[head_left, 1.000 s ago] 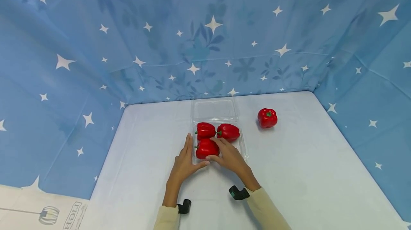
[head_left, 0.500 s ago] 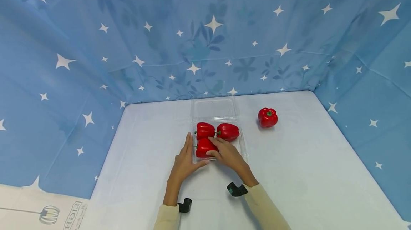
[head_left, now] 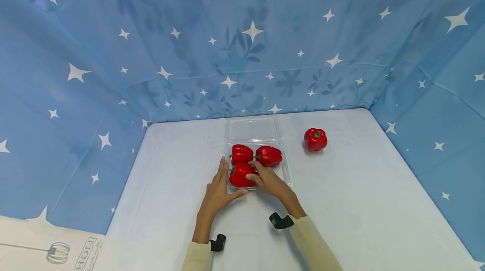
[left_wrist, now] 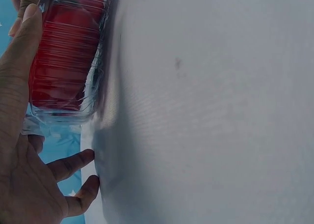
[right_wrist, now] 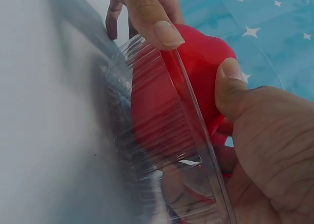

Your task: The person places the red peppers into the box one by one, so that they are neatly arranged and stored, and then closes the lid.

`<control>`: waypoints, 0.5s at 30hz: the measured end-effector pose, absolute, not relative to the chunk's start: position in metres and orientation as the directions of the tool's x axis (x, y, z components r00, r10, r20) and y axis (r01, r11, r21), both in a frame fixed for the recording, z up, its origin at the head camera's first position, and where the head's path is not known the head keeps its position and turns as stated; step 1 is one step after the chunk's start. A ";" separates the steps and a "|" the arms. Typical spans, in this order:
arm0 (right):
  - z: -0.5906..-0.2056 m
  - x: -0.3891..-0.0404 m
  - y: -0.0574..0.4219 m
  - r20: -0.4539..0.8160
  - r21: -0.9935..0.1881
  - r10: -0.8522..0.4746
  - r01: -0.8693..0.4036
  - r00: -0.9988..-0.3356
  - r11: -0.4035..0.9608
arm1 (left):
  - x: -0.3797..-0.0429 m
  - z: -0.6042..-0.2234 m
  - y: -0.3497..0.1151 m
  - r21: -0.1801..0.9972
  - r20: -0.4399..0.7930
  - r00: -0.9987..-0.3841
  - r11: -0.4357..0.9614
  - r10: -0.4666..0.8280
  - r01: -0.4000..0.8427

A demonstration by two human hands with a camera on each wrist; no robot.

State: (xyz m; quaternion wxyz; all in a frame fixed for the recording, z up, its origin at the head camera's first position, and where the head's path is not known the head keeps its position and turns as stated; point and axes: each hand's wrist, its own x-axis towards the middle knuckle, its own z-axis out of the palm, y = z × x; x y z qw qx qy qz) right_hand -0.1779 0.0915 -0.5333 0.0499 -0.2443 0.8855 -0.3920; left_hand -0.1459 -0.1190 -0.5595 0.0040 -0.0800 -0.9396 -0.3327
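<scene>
A clear plastic clamshell box point(head_left: 282, 173) lies on the white table with three red bell peppers inside. My right hand point(head_left: 272, 184) reaches into it and grips the front pepper point(head_left: 238, 176), thumb on the near top and fingers down its far right side. The right wrist view shows that pepper point(right_wrist: 203, 62) standing above the box rim. Along the box's left side lie the straight fingers of my left hand point(head_left: 217, 193), its thumb stretched across the front rim. Behind the gripped pepper sit a left pepper point(head_left: 241, 154) and a right pepper point(head_left: 270, 155).
The box's clear lid point(head_left: 252, 129) is folded back flat towards the far table edge. Another red bell pepper point(head_left: 315, 139) stands on the table right of the box. A blue curtain point(head_left: 235, 60) with white stars hangs behind.
The gripped pepper has shifted and turned slightly in the box's front left corner, its stem tipping upward. My right thumb has moved a little across it. The left hand has stayed in place.
</scene>
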 end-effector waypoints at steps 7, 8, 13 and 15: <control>-0.535 -0.178 0.092 0.048 -0.744 -0.461 -0.339 -0.886 0.575 | -0.146 -0.561 -0.119 0.626 0.053 -0.987 0.765 0.152 0.152; -0.535 -0.178 0.092 0.040 -0.743 -0.455 -0.332 -0.889 0.582 | -0.146 -0.561 -0.119 0.626 0.055 -0.987 0.765 0.151 0.152; -0.532 -0.179 0.090 0.007 -0.739 -0.432 -0.296 -0.902 0.605 | -0.146 -0.560 -0.118 0.622 0.077 -0.986 0.766 0.147 0.162; -0.530 -0.180 0.090 -0.012 -0.745 -0.427 -0.277 -0.904 0.607 | -0.147 -0.559 -0.119 0.623 0.075 -0.986 0.765 0.147 0.162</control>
